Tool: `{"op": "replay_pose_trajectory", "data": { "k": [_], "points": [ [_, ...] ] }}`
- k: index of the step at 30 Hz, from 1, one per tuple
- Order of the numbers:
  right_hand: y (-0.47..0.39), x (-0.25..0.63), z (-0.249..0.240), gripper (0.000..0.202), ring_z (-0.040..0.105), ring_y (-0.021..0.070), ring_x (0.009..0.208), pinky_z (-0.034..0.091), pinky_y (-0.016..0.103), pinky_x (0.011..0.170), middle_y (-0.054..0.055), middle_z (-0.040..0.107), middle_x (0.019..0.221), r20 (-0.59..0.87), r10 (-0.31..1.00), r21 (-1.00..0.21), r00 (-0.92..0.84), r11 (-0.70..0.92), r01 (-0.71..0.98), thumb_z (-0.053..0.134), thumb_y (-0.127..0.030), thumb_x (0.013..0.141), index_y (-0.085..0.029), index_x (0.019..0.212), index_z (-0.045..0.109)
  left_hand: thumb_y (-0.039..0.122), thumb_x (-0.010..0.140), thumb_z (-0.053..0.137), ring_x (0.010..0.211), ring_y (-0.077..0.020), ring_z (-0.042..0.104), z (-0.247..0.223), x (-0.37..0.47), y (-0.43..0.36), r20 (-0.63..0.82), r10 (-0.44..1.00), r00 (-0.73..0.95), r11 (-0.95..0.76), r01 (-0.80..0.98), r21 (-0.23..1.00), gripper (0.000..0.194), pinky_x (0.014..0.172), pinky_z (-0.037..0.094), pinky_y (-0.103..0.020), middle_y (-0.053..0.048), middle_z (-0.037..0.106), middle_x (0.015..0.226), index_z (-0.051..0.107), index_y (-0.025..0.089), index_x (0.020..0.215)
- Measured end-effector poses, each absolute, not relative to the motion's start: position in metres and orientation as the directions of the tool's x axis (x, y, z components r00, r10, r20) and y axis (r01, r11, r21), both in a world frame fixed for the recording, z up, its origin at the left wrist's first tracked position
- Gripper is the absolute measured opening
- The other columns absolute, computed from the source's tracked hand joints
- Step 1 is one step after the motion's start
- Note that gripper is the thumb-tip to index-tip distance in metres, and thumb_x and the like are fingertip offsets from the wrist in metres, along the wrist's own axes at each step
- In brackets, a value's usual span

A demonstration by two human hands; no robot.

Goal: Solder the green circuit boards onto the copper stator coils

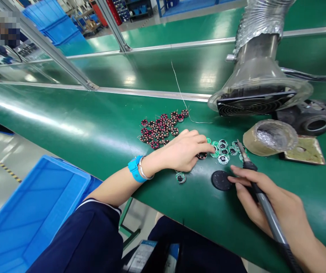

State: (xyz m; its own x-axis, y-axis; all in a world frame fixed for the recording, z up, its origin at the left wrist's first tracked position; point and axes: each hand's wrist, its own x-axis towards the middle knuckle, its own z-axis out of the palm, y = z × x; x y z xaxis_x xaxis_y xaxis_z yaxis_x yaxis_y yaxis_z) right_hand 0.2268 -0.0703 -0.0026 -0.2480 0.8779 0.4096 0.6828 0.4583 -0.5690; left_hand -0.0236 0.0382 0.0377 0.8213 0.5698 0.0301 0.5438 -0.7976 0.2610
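The round green boards (223,159) are spread at the fingertips of the left hand (183,151), between it and the right hand (278,201). A single wound ring (201,156) is partly covered by the curled left fingers; whether it is gripped cannot be told. The right hand is closed around a soldering iron (269,214), whose tip is held beside the boards. A cluster of rings (163,129) is gathered beyond the left wrist, wound in copper and magenta around dark centres. The boards are marked by black middles; one stray board (181,177) is set apart, nearer the bench edge. Whether the black disc (220,181) is touched by the right fingertips cannot be made out. The iron's rear end is cut off below
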Motion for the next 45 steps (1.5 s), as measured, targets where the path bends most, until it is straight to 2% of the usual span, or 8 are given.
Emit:
{"op": "replay_pose_trajectory", "data": {
  "k": [2, 6, 12, 25, 30, 35, 39, 45],
  "points": [
    [-0.071, 0.226, -0.002, 0.036, 0.074, 0.0151, 0.087, 0.060, 0.021, 0.084, -0.002, 0.075, 0.106, 0.397, 0.886, -0.576, -0.240, 0.444, 0.687, 0.059, -0.023, 0.090, -0.026, 0.126, 0.058, 0.026, 0.088, 0.062, 0.094, -0.0220, 0.052, 0.036, -0.019, 0.038, 0.022, 0.573, 0.820, -0.793, 0.547, 0.268, 0.021, 0.081, 0.035, -0.035, -0.005, 0.065, 0.099, 0.065, 0.020, 0.108],
    [-0.071, 0.224, -0.001, 0.037, 0.074, 0.0157, 0.086, 0.062, 0.022, 0.081, -0.001, 0.075, 0.107, 0.391, 0.889, -0.578, -0.238, 0.438, 0.688, 0.060, -0.020, 0.089, -0.026, 0.126, 0.057, 0.059, 0.078, 0.071, 0.087, -0.0224, 0.052, 0.036, -0.016, 0.033, 0.016, 0.641, 0.768, -0.738, 0.610, 0.289, 0.052, 0.078, 0.036, -0.034, -0.005, 0.063, 0.091, 0.063, 0.016, 0.105],
    [-0.069, 0.223, -0.001, 0.037, 0.074, 0.0146, 0.085, 0.061, 0.020, 0.078, -0.002, 0.075, 0.104, 0.425, 0.877, -0.575, -0.222, 0.451, 0.683, 0.059, -0.019, 0.089, -0.026, 0.126, 0.058, 0.028, 0.084, 0.066, 0.096, -0.0228, 0.055, 0.035, -0.013, 0.034, -0.005, 0.585, 0.811, -0.779, 0.563, 0.275, 0.026, 0.085, 0.040, -0.036, -0.007, 0.064, 0.106, 0.067, 0.018, 0.108],
    [-0.071, 0.224, -0.003, 0.037, 0.074, 0.0134, 0.077, 0.060, 0.018, 0.072, -0.003, 0.076, 0.099, 0.385, 0.903, -0.597, -0.190, 0.401, 0.695, 0.055, -0.015, 0.086, -0.025, 0.122, 0.056, 0.041, 0.089, 0.068, 0.082, -0.0174, 0.061, 0.009, 0.021, -0.008, 0.228, 0.611, 0.758, -0.752, 0.466, 0.466, 0.030, 0.083, 0.051, -0.031, -0.006, 0.067, 0.088, 0.068, 0.012, 0.096],
    [-0.069, 0.224, -0.002, 0.037, 0.074, 0.0129, 0.081, 0.059, 0.017, 0.074, -0.003, 0.076, 0.099, 0.384, 0.900, -0.597, -0.204, 0.411, 0.689, 0.055, -0.014, 0.086, -0.024, 0.122, 0.057, 0.046, 0.088, 0.068, 0.084, -0.0190, 0.061, 0.012, 0.012, -0.003, 0.238, 0.544, 0.804, -0.806, 0.422, 0.415, 0.037, 0.083, 0.051, -0.031, -0.006, 0.068, 0.089, 0.068, 0.011, 0.101],
    [-0.068, 0.223, -0.001, 0.036, 0.074, 0.0133, 0.085, 0.058, 0.017, 0.073, -0.001, 0.076, 0.104, 0.400, 0.890, -0.588, -0.217, 0.431, 0.684, 0.054, -0.014, 0.087, -0.023, 0.122, 0.056, 0.024, 0.099, 0.052, 0.093, -0.0160, 0.062, 0.018, 0.006, 0.012, 0.247, 0.346, 0.905, -0.908, 0.256, 0.332, 0.018, 0.087, 0.049, -0.027, -0.005, 0.071, 0.103, 0.067, 0.017, 0.105],
    [-0.067, 0.222, 0.001, 0.034, 0.074, 0.0129, 0.078, 0.058, 0.017, 0.069, -0.001, 0.076, 0.100, 0.387, 0.894, -0.588, -0.224, 0.427, 0.687, 0.055, -0.015, 0.087, -0.022, 0.120, 0.056, 0.014, 0.100, 0.043, 0.077, -0.0133, 0.059, 0.020, 0.001, 0.017, 0.357, 0.225, 0.907, -0.962, 0.150, 0.226, 0.027, 0.074, 0.047, -0.026, -0.002, 0.072, 0.090, 0.067, 0.019, 0.089],
    [-0.068, 0.219, 0.000, 0.037, 0.074, 0.0146, 0.082, 0.059, 0.022, 0.070, 0.001, 0.075, 0.104, 0.429, 0.877, -0.592, -0.217, 0.454, 0.665, 0.055, -0.014, 0.088, -0.024, 0.123, 0.054, 0.010, 0.097, 0.049, 0.078, -0.0110, 0.060, 0.029, -0.019, 0.021, 0.466, 0.346, 0.814, -0.926, 0.216, 0.310, 0.018, 0.074, 0.049, -0.023, -0.001, 0.069, 0.084, 0.061, 0.018, 0.086]
  ]
}}
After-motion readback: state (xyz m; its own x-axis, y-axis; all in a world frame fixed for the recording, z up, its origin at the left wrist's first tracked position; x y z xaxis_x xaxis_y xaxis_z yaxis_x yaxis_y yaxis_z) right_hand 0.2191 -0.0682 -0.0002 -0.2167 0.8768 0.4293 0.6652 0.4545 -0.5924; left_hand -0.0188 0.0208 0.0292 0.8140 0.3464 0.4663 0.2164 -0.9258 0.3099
